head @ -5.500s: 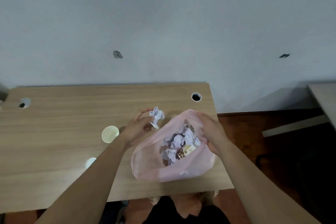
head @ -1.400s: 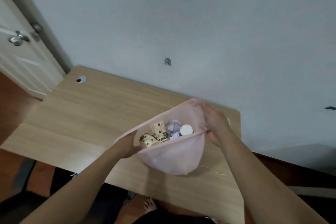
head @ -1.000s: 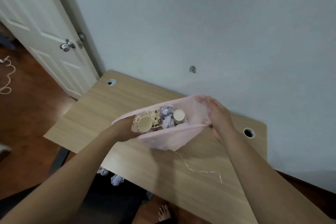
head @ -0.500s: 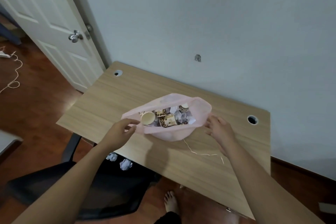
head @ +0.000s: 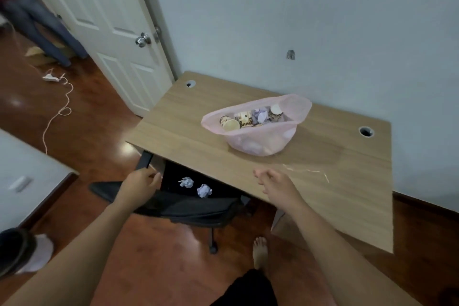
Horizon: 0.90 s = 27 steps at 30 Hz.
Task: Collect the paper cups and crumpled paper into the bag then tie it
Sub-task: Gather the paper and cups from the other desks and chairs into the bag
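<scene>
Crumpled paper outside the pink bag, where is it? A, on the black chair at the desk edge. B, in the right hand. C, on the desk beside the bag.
A: two crumpled paper balls lie on the black chair, and the right hand holds nothing.

One bag (head: 258, 143); two paper balls (head: 186, 182) (head: 204, 191); one desk (head: 188, 119); one chair (head: 188, 208).
</scene>
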Tool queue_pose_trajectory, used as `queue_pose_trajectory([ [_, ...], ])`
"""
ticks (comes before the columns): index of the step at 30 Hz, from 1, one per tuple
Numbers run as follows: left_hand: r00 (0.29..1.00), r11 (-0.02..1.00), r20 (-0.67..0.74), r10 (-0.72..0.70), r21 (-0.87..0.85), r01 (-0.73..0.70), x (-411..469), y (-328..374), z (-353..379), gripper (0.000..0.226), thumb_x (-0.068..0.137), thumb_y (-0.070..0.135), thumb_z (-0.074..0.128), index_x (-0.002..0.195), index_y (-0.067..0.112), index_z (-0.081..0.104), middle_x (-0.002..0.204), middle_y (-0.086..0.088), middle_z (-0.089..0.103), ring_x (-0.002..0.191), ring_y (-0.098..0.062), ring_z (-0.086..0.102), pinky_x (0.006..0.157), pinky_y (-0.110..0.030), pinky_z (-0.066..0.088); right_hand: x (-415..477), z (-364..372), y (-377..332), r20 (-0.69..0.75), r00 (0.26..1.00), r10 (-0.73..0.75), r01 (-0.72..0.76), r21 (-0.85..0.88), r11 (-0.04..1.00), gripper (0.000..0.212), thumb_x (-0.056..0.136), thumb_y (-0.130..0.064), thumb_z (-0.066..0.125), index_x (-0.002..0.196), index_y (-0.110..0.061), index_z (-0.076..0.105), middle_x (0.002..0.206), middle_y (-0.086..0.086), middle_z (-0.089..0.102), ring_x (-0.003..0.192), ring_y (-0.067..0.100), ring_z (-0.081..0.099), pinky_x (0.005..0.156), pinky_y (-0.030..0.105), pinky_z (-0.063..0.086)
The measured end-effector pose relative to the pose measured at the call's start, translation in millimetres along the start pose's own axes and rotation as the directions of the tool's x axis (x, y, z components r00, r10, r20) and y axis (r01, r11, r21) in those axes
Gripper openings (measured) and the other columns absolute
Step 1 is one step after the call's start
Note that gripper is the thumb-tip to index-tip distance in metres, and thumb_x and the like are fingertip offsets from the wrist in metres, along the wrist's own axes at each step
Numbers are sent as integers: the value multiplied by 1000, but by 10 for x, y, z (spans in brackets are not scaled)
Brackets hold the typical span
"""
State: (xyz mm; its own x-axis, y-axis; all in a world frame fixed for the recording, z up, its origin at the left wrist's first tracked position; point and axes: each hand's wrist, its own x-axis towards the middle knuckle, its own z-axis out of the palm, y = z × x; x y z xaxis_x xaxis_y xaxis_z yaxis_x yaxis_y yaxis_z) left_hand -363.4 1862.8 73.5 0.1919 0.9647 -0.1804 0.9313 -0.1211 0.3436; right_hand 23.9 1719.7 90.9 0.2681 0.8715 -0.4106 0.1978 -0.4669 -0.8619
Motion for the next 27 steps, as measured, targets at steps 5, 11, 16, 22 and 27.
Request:
queue_pose_trajectory([
  [5,996,950,50,-77,308,58,-346,-695,81,41,109,47,45,120,26,79,127,-2,75,120,-28,67,115,-50,42,-431,855,-101,270,959,-87,160,-261,952,38,114,-52,50,130,-28,75,133,-11,73,123,10,65,105,34,51],
  [11,984,918,87,-158,380,113,-510,-580,162,47,106,47,32,134,37,68,147,1,60,138,-35,47,131,-51,10,-409,1512,-204,455,890,46,321,-694,644,88,97,-90,40,163,-33,51,159,-3,59,144,27,56,135,58,16],
  [16,981,926,137,-139,369,80,-611,-715,133,52,107,50,28,138,39,67,152,3,57,142,-36,43,130,-50,12,-332,1842,-158,432,897,91,365,-841,399,89,96,-87,49,169,-39,37,153,2,64,138,30,60,126,56,35],
  [22,980,944,175,-89,329,26,-669,-1033,16,56,105,52,25,143,40,65,158,4,54,148,-33,37,131,-50,11,-538,2237,-88,376,925,55,331,-867,371,81,101,-83,41,170,-42,33,150,2,62,130,30,64,105,48,54],
  [27,984,949,171,-52,315,-4,-870,-1368,-75,56,106,51,25,140,41,67,157,6,55,148,-30,37,132,-49,9,-879,2587,-18,362,929,68,296,-843,449,101,86,-102,28,167,-43,37,147,-2,63,128,26,65,102,47,55],
])
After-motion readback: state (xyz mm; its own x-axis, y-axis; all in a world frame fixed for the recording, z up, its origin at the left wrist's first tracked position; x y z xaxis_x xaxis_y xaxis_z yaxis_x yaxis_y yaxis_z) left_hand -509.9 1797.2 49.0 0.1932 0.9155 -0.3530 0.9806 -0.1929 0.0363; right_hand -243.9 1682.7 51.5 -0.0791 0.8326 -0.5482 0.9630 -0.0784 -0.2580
